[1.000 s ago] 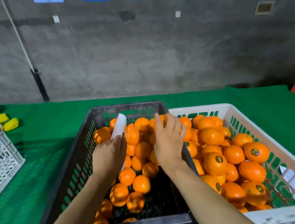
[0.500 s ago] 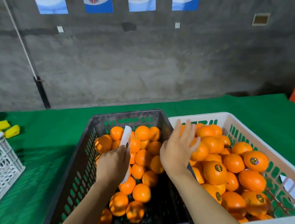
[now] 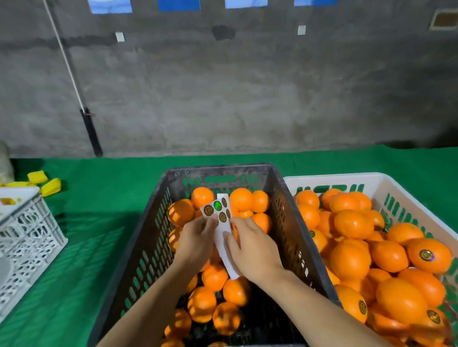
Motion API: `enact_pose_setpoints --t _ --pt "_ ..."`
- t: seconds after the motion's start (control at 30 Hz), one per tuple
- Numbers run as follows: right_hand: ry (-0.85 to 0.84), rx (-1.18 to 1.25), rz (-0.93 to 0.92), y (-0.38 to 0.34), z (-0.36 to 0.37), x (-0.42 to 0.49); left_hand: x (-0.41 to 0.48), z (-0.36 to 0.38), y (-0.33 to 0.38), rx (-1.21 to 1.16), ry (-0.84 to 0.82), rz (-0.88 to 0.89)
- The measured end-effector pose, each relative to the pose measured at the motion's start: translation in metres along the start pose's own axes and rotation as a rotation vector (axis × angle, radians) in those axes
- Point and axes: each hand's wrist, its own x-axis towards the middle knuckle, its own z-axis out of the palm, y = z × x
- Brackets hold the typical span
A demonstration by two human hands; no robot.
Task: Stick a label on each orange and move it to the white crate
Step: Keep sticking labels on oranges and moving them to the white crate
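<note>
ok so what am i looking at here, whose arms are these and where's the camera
No machine here: these are a person's two bare arms, filmed by one wide camera worn on their head, looking forward and down. On a green cloth stand a black crate of oranges and, to its right, a white crate holding more, several with round labels. The left hand pinches a white sheet of labels above the black crate. The right hand grips the same sheet, probably to peel one off. A latticed crate sits far left.

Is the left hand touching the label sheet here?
Touching. Head view: the left hand pinches the label sheet at its left edge, above the black crate.
</note>
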Motion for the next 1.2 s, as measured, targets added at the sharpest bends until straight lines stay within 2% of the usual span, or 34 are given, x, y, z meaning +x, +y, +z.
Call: enact_pose_setpoints --t 0.13,0.23,0.47,0.73,0.83,1.2 --pt "0.0 0.028 -0.06 0.0021 0.0037 -0.002 -0.0006 0.0047 -0.0024 -0.134 -0.102 -0.184" --pt "0.017 0.077 -0.019 0.0045 0.0045 -0.0005 -0.0009 0.0087 -0.0004 -0.228 -0.138 -0.266" --pt "0.043 0.14 -0.037 0.0028 0.007 -0.0007 -0.004 0.0048 -0.0007 -0.21 -0.151 -0.28" --pt "0.087 0.255 -0.001 0.0011 0.0071 0.0001 -0.0069 0.0052 -0.0002 -0.156 -0.181 -0.187" --pt "0.116 0.216 0.02 0.0006 0.0066 -0.0001 -0.0076 0.0061 0.0023 -0.145 -0.181 -0.162" --pt "0.147 0.196 -0.01 -0.0006 0.0042 -0.0012 -0.006 0.0032 0.002 -0.1 -0.107 -0.239"
